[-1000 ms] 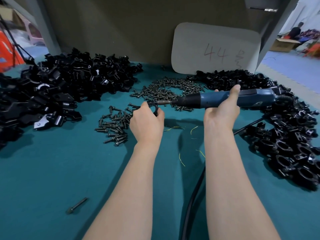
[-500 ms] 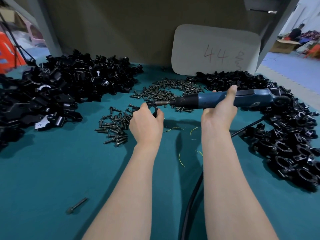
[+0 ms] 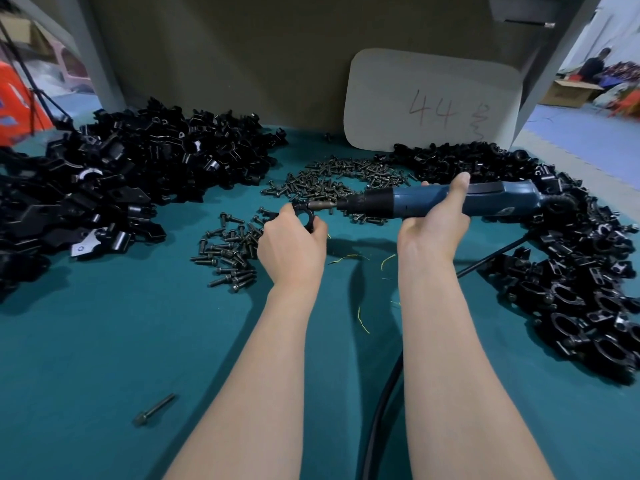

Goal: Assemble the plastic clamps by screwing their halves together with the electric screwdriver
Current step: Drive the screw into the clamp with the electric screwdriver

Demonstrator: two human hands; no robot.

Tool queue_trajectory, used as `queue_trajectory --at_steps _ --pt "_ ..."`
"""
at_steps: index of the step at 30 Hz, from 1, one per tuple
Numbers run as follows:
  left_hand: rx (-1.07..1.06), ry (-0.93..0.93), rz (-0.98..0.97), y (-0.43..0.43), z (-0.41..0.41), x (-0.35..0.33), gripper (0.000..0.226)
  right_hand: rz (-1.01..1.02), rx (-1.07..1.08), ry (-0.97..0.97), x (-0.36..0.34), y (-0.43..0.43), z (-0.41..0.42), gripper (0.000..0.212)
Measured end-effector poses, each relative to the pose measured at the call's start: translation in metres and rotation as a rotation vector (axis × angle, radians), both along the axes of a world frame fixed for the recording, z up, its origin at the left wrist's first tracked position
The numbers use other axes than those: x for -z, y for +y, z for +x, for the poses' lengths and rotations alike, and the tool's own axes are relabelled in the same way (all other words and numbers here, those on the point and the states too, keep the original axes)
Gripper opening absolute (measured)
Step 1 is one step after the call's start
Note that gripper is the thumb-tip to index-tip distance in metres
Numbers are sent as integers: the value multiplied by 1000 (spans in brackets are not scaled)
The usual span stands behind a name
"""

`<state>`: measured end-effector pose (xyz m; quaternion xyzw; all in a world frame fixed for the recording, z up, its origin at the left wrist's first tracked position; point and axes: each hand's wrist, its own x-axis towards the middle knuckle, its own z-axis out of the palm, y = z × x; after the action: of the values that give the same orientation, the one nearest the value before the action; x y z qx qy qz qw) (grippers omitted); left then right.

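The left hand [image 3: 294, 244] pinches a small black plastic clamp [image 3: 306, 216] between thumb and curled fingers, holding it just above the teal bench [image 3: 104, 358] near the middle of the view. The right hand [image 3: 433, 230] is wrapped round the barrel of a blue electric screwdriver [image 3: 433, 202] held level, with one digit stretched up across it. The screwdriver's metal bit [image 3: 322, 205] meets the clamp's upper edge; whether a screw sits on it is too small to tell.

The clamp looks light and stiff, with smooth moulded faces, so it will likely try to turn with the driver's torque. The firm hold belongs on the ring body, clear of the screw ear. The screwdriver seems the heavier piece, and its black cable [image 3: 381, 410], trailing toward the person, may drag on it; a mid-barrel grip should balance it.

A heap of loose black clamp halves [image 3: 121, 178] lies at left. Dark metal screws [image 3: 329, 181] are scattered behind the hands, and a pile of ring-shaped black clamps [image 3: 571, 289] curves along the right.

A pale rounded board [image 3: 433, 102] leaning on the back wall carries "44" handwritten in red, with a squiggle beside it that I cannot read. No brand is legible on the screwdriver.
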<state>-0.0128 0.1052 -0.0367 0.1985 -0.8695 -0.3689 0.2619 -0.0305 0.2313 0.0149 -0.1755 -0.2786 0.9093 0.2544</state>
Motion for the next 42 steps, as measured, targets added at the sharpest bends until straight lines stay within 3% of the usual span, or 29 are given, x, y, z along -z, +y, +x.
queue_trajectory --at_steps 9,17,23,31,34,36,39,42 --pt "-3 -40 16 -2 -1 -2 23 22 -60 121 1 -1 0 28" --pt "141 -362 25 -14 3 -15 31 58 -195 256 1 5 6 53" --pt "214 -489 20 -21 2 -24 36 74 -266 327 -1 10 6 24" --pt "269 -562 63 -22 4 -30 35 -5 -253 362 -1 17 8 16" --pt "292 -561 254 -27 2 -32 31 -43 -246 375 -4 22 9 16" --pt "288 -433 449 -29 1 -30 22 -58 -222 344 -5 24 10 22" --pt "285 -148 925 -26 0 -25 12 -46 -182 298 -8 24 10 26" --pt "301 -9 1321 -24 0 -22 9 5 -128 257 -12 21 10 36"
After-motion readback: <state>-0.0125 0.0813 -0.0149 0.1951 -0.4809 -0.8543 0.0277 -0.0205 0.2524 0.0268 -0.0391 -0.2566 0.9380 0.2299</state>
